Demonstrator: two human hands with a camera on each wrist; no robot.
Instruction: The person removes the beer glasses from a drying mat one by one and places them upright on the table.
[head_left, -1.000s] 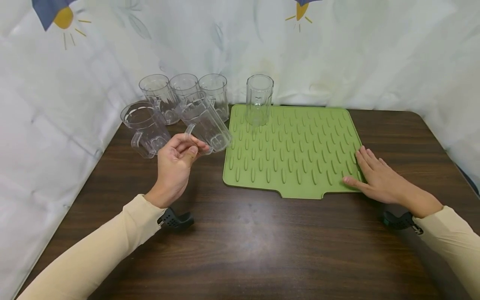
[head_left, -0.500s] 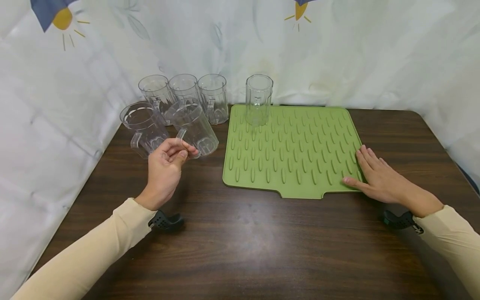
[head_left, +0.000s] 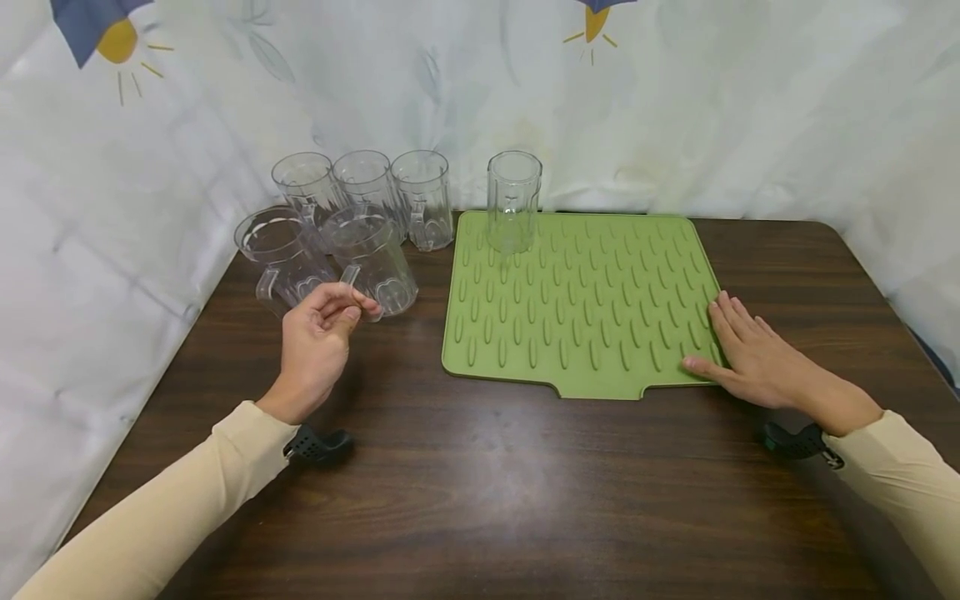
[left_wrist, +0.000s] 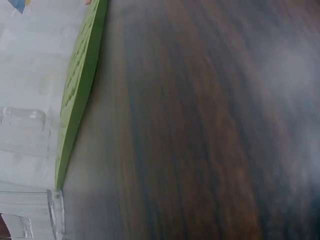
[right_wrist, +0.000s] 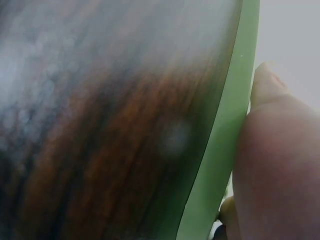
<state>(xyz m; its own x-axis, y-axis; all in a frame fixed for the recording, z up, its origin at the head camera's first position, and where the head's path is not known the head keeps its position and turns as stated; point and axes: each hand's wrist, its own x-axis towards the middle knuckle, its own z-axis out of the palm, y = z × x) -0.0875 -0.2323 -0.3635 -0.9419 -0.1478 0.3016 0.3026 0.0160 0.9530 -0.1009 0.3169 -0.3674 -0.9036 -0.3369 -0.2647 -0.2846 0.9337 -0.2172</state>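
In the head view my left hand (head_left: 318,346) holds a clear mug (head_left: 390,271) by its handle, fingers and thumb curled at the grip. The mug leans slightly, low over the table or on it; which one I cannot tell. Just left of it stands another clear mug (head_left: 281,250), partly behind the hand. My right hand (head_left: 768,362) rests flat with straight fingers on the right edge of a ridged green drying mat (head_left: 600,388). At the mat's back left corner a clear mug (head_left: 513,200) stands upright. The right wrist view shows the mat's edge (right_wrist: 220,130) beside a thumb (right_wrist: 270,87).
Behind the held mug, several more clear mugs (head_left: 429,200) stand in a row along the back of the dark wooden table (head_left: 487,508). A pale patterned curtain (head_left: 675,108) hangs behind and on both sides.
My left hand has moved left and slightly down with the mug, away from the mat. The mug has become more upright. My right hand stays on the mat.
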